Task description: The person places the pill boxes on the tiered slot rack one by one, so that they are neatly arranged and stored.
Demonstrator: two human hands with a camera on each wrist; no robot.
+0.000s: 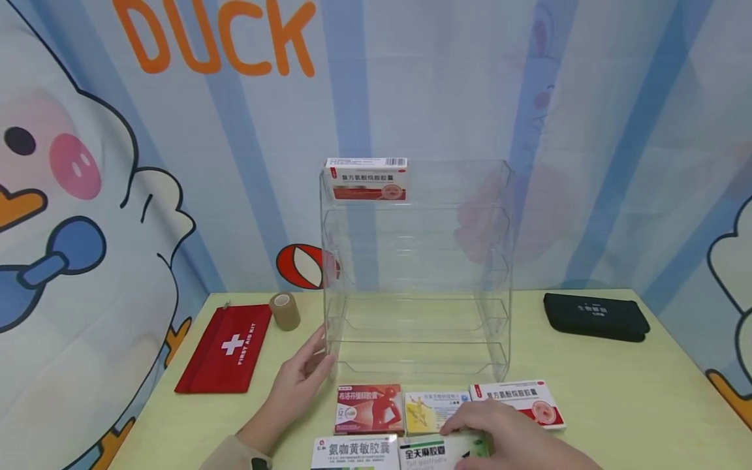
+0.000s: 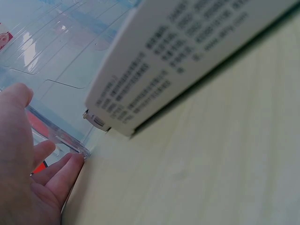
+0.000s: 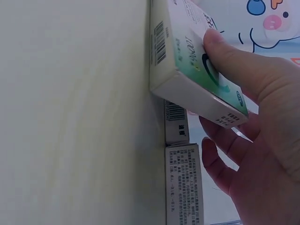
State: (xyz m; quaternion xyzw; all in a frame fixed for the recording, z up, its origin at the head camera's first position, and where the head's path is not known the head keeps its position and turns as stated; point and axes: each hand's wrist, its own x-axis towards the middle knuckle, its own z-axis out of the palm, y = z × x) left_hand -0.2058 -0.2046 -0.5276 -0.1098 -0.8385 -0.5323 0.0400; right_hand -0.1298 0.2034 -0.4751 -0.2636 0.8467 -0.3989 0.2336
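A clear tiered display rack stands mid-table, with one red-and-white medicine box on its top tier at left. My left hand rests against the rack's lower left side, fingers fairly straight; its fingertips meet the base corner in the left wrist view. My right hand grips a green-and-white medicine box, thumb on its printed face and fingers at its edge. Nearby lie a red box, a yellow-and-white box, another red-and-white box and a white box.
At the left lie a red first aid pouch and an upright brown tape roll. A black zip pouch sits at the table's right back. Behind the table hangs a printed duck curtain.
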